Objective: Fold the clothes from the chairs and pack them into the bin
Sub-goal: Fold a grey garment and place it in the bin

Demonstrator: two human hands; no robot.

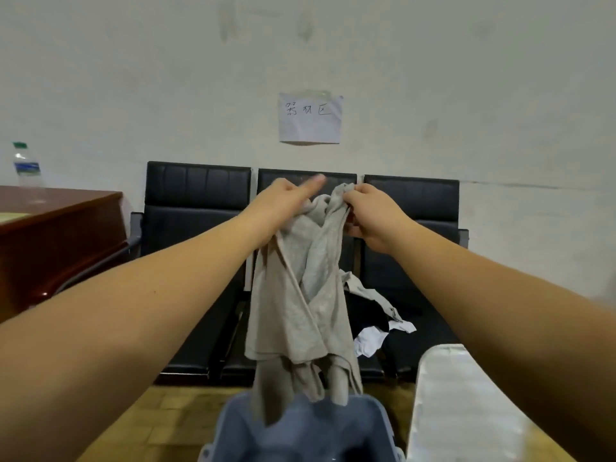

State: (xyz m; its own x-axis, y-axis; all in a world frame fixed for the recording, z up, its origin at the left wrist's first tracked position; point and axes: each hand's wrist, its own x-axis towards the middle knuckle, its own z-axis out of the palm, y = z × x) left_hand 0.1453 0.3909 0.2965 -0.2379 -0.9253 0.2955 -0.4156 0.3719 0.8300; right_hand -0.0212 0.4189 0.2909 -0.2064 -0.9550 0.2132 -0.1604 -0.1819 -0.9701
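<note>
I am pinching the top edge of a beige garment [300,295] with my right hand [373,218], while my left hand [283,208] is gripping it beside, one finger pointing out. The soft, towel-like cloth is hanging crumpled at centre frame, its hem dipping into the blue-grey plastic bin [300,431] below. I judge folding barely begun: more clothes [373,315] are lying on the black padded chairs [200,215].

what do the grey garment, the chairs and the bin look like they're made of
Grey garment: soft knit cloth, probably cotton jersey; matte, drapes in loose folds from the left hand and right hand.
Chairs: black padded upholstery, leather or imitation; slight sheen and stitched panels.
Bin: blue-grey moulded plastic, apparently; smooth, rounded rim, dull gloss.
</note>
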